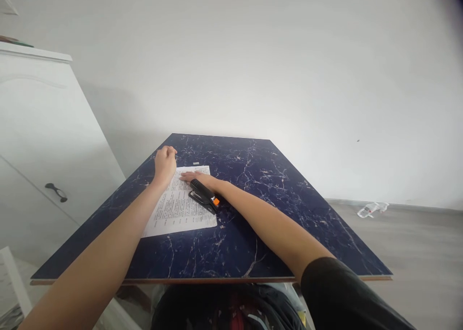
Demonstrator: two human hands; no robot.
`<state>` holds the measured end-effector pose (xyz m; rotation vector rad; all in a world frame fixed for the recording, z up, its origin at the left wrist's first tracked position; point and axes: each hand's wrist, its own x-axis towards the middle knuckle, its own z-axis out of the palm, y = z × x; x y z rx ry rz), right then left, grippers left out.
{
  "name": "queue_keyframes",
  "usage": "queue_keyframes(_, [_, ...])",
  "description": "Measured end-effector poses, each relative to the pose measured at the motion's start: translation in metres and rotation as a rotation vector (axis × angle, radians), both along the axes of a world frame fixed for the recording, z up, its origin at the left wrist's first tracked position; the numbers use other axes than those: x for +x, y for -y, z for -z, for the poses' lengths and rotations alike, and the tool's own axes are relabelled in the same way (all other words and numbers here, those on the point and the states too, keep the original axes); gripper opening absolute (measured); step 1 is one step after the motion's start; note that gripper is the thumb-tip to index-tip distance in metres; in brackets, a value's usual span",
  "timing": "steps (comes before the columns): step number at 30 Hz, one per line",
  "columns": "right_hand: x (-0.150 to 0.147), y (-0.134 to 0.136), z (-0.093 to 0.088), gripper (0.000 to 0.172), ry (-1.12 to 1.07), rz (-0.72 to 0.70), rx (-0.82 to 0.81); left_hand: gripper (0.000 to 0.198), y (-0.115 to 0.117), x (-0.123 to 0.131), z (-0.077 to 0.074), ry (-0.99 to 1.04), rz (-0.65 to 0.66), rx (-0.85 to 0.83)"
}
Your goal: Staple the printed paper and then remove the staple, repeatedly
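Observation:
Printed paper (170, 209) lies on the dark blue, marble-patterned table (253, 214). My right hand (197, 176) rests flat on its upper part, fingers stretched out. A black stapler (203, 195) with an orange piece at its near end lies on the paper's right side, close to my right wrist. At the paper's upper left corner my left hand (165, 160) is closed, its fingers curled; whether something is in them is hidden. Just beyond the paper's top edge sits a tiny pale strip (196, 163), too small to name.
A white cabinet (32, 127) with a dark handle (56, 192) stands to the left. Behind the table rises a pale wall (253, 69). Crumpled clear plastic (372, 209) lies on the grey floor at right. The table's front edge (217, 280) runs close to my body.

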<state>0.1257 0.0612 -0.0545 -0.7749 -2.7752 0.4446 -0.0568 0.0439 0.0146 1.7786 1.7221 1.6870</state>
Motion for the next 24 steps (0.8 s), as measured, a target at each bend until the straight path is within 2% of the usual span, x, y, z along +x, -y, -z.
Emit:
queue_keyframes(4, [0.043, 0.019, 0.010, 0.053, -0.026, 0.076, 0.031, 0.030, 0.003, 0.009, 0.007, -0.058, 0.070, -0.032])
queue_keyframes(8, [0.106, 0.054, 0.012, 0.049, -0.055, 0.164, 0.001, 0.025, 0.013, 0.024, 0.012, -0.278, 0.267, -0.092])
queue_keyframes(11, [0.142, 0.074, 0.003, 0.048, -0.062, 0.271, -0.025, 0.024, 0.022, 0.036, 0.014, -0.402, 0.430, -0.130])
queue_keyframes(15, [0.158, 0.091, -0.026, 0.042, -0.108, 0.323, -0.045, 0.026, 0.036, 0.047, 0.012, -0.525, 0.655, -0.144])
queue_keyframes(18, [0.164, 0.107, -0.064, 0.036, -0.190, 0.418, -0.002, 0.031, 0.046, 0.047, 0.007, -0.661, 0.844, -0.187])
queue_keyframes(20, [0.171, 0.121, -0.091, 0.046, -0.220, 0.503, 0.018, 0.035, 0.049, 0.045, 0.005, -0.733, 0.959, -0.254])
queue_keyframes(22, [0.179, 0.136, -0.112, 0.048, -0.175, 0.469, -0.038, 0.042, 0.051, 0.043, 0.004, -0.776, 1.034, -0.326])
queue_keyframes(24, [0.184, 0.149, -0.122, 0.044, -0.026, 0.374, -0.164, 0.049, 0.052, 0.043, 0.004, -0.801, 1.061, -0.367])
